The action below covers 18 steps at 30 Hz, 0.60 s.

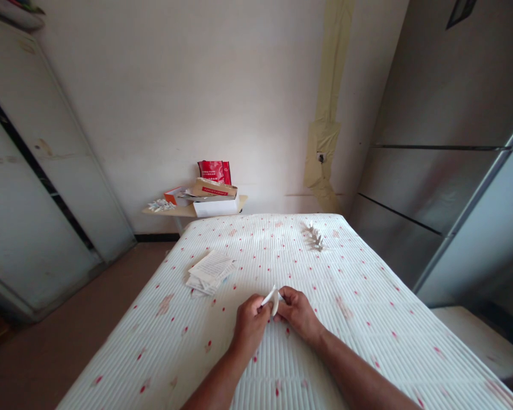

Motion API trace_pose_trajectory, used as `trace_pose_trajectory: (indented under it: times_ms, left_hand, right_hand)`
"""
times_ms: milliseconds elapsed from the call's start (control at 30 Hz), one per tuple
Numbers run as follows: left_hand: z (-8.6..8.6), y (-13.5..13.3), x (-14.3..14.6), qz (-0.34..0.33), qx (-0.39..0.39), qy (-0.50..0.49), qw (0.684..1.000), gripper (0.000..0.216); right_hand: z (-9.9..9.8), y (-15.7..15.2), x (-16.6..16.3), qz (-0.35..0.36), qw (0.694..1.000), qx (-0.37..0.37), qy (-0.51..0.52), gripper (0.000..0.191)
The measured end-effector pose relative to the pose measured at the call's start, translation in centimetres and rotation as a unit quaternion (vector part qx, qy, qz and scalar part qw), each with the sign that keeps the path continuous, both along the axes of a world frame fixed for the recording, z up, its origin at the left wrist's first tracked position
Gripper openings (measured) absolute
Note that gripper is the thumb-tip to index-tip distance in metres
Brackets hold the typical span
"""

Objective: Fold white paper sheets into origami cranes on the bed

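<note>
My left hand [250,322] and my right hand [297,310] meet over the middle of a bed with a white, red-flecked cover [367,319]. Both are closed in a pinch on one small white piece of paper [272,298], which bends between the fingertips. A loose stack of printed paper sheets [210,271] lies on the cover to the left of my hands. Farther off, near the bed's far right, sits a small heap of folded paper pieces [314,236].
A low shelf [171,210] at the wall holds a white box [216,206], a red packet [214,169], cardboard and more small paper pieces [160,205]. Grey cabinets stand at left [34,199] and right [444,171]. Brown floor [68,336] runs along the bed's left side.
</note>
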<state>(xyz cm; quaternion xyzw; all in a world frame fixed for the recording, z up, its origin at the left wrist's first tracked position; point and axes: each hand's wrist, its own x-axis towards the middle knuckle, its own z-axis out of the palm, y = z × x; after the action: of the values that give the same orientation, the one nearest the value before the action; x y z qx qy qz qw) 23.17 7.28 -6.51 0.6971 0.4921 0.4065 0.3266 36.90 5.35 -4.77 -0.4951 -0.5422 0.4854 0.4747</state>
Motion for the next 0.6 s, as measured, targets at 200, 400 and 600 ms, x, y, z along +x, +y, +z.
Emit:
trace_pose_trajectory:
  times_ms: [200, 400, 600]
  left_hand:
    - [-0.17, 0.03, 0.26, 0.007, -0.058, -0.036, 0.998, 0.026]
    - [-0.45, 0.05, 0.40, 0.007, -0.077, -0.054, 0.996, 0.027]
    - [0.38, -0.15, 0.03, -0.023, -0.109, -0.068, 0.991, 0.015]
  right_hand:
    - [0.22, -0.13, -0.30, -0.014, 1.000, -0.009, -0.002, 0.007]
    - [0.07, -0.15, -0.35, -0.023, 1.000, -0.012, -0.018, 0.007]
    - [0.13, -0.13, -0.23, -0.033, 0.998, -0.009, -0.045, 0.007]
